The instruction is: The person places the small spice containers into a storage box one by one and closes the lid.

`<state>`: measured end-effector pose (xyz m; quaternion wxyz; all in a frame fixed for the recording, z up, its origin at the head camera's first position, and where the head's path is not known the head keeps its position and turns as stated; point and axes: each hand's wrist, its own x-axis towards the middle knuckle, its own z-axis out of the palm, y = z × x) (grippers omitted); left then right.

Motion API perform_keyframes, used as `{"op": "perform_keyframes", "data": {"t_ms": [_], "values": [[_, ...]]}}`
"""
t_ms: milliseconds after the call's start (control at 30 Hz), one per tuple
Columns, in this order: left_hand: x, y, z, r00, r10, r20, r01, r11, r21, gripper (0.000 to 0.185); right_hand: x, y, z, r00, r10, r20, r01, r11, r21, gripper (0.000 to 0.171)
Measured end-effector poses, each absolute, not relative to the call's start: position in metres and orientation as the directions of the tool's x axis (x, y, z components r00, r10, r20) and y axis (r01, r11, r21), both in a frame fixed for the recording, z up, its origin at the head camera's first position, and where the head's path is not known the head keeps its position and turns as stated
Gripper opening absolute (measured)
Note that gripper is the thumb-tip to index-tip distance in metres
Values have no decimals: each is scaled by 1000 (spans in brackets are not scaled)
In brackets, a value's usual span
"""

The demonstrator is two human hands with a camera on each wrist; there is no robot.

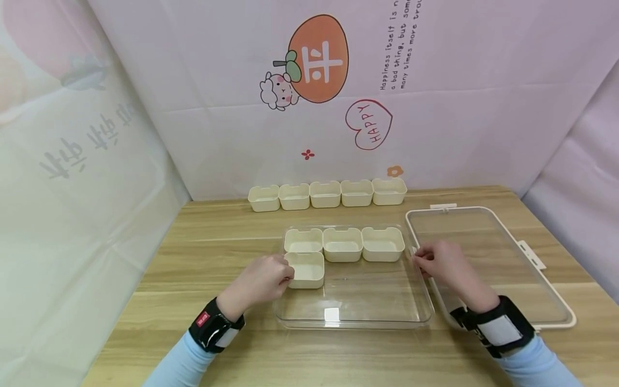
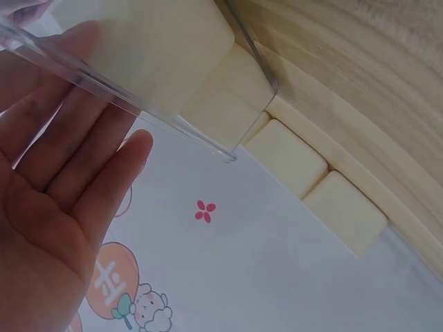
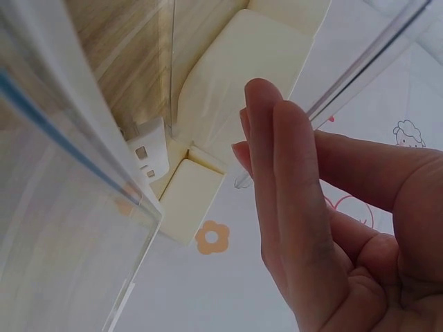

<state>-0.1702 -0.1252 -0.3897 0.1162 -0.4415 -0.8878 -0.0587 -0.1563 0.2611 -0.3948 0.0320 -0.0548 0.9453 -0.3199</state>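
Observation:
A clear plastic box [image 1: 377, 301] sits on the wooden table, with three cream cups in a row along its far side. In front of the leftmost of these stands another cream cup [image 1: 307, 271]. My left hand [image 1: 266, 277] reaches over the box's left wall and pinches this cup's left side. The left wrist view shows several fingers [image 2: 104, 145] straight outside the clear wall, with one fingertip behind it against the cup. My right hand [image 1: 442, 263] pinches the box's right wall near its far corner; the right wrist view has the rim [image 3: 367, 62] running between thumb and fingers.
Several cream cups [image 1: 325, 194] line the table's back edge against a printed white cloth [image 1: 217, 145]. To the right of the box lies a clear lid [image 1: 483, 236] with a white frame and clips, close beside my right hand.

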Motion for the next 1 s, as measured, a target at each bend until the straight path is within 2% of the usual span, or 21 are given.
{"op": "perform_keyframes", "data": {"t_ms": [567,1000], "values": [[-171,-127,-389,-618,758,209,778,628,20,24,-156,259,-395,-993,-103,-57,-46,782,-621,17],[-172,-127,-391,-603,765,226,788,615,20,22,-156,260,-395,-992,-109,-67,-43,779,-626,18]]}}
